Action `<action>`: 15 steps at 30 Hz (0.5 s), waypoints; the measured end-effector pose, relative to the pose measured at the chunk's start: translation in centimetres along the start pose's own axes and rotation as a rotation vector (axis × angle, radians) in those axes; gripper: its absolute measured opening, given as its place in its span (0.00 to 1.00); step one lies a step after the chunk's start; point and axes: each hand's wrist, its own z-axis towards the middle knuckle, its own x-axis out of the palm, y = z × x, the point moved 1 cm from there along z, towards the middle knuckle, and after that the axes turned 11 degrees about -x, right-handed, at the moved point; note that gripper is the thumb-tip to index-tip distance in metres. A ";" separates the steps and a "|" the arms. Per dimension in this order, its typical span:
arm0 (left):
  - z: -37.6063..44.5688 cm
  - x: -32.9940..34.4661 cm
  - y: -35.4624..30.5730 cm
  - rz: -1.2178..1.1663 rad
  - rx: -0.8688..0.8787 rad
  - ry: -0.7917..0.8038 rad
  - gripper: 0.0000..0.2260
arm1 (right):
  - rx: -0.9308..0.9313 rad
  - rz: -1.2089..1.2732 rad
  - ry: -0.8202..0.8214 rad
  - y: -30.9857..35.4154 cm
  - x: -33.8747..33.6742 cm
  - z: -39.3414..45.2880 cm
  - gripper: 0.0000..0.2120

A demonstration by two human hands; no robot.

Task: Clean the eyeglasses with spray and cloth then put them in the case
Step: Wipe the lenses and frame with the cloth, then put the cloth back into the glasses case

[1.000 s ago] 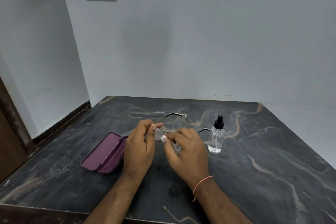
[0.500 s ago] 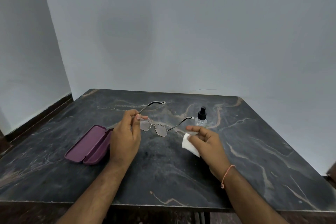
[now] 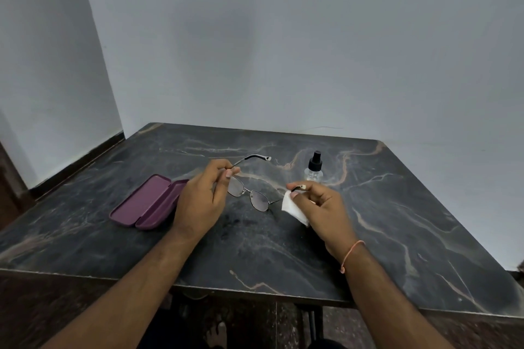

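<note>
Thin metal-framed eyeglasses (image 3: pixel 249 194) hang above the dark marble table (image 3: pixel 397 221), temples unfolded. My left hand (image 3: pixel 201 201) pinches the left temple near its hinge. My right hand (image 3: pixel 320 207) pinches the tip of the other temple and also keeps a small white cloth (image 3: pixel 293 208) tucked under its fingers. A purple glasses case (image 3: pixel 147 202) lies open on the table, just left of my left hand. A small clear spray bottle (image 3: pixel 314 168) with a black nozzle stands behind my right hand.
The table sits in a corner, with white walls behind and to the left. Its near edge runs below my forearms, and the floor shows beneath it. An orange thread circles my right wrist.
My right hand has taken hold of the right temple tip while still holding the cloth. A second ago both hands were together rubbing a lens. The camera has tilted down.
</note>
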 end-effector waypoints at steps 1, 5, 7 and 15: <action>0.0 -0.1 0.0 -0.012 -0.005 0.022 0.06 | -0.021 -0.034 -0.009 0.0 -0.1 0.0 0.12; 0.2 -0.5 0.2 0.025 0.025 0.108 0.08 | -0.100 -0.199 -0.046 0.1 -0.1 -0.2 0.16; 0.2 -0.6 0.2 0.064 0.051 0.141 0.14 | -0.116 -0.240 -0.051 0.1 -0.2 -0.4 0.18; 0.3 -0.9 0.7 0.115 -0.032 0.178 0.13 | -0.047 -0.354 0.049 -0.3 -0.2 -0.8 0.14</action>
